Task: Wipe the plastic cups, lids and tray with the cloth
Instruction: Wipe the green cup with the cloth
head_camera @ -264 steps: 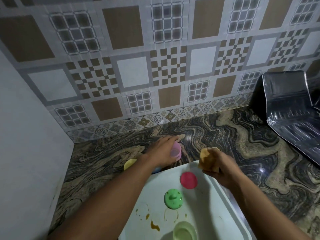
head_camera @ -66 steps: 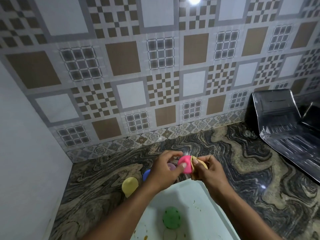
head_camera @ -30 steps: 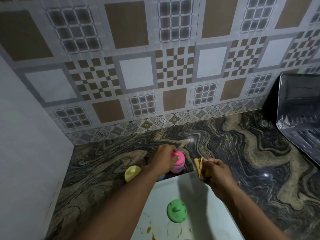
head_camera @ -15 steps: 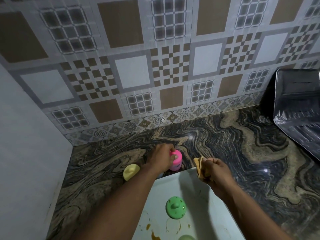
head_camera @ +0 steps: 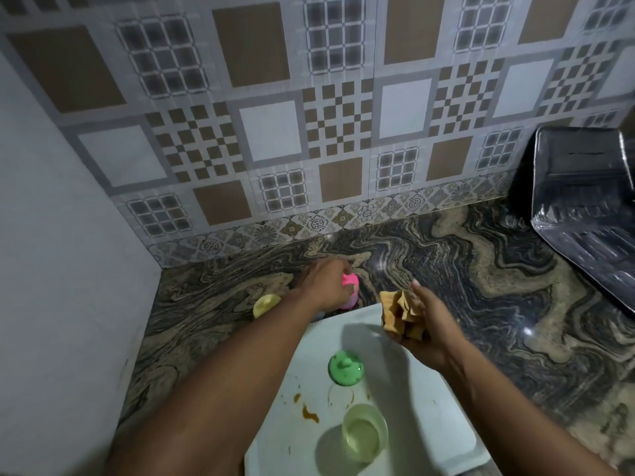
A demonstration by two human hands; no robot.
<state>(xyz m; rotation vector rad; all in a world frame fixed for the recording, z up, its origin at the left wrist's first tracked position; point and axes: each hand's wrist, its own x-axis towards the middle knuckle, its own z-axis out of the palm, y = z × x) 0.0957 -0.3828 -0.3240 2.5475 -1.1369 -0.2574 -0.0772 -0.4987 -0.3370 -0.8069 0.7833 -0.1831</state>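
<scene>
A white tray (head_camera: 415,403) with brown stains lies on the marble counter in front of me. On it stand a green lid (head_camera: 344,367) and a pale green cup (head_camera: 365,432). Beyond the tray's far edge my left hand (head_camera: 324,286) grips a pink cup with its pink lid (head_camera: 454,289) on, standing on the counter. A yellow lidded cup (head_camera: 265,304) stands to its left. My right hand (head_camera: 424,322) holds a crumpled tan cloth (head_camera: 398,312) above the tray's far right corner.
A patterned tile wall rises behind the counter (head_camera: 481,286), and a plain white wall (head_camera: 62,269) closes the left side. A dark shiny tray-like object (head_camera: 587,207) leans at the far right. A bluish object peeks out under my left forearm.
The pink lid went from being wiped in the air onto the pink cup, which my left hand set on the counter. My right hand with the cloth drew back over the tray.
</scene>
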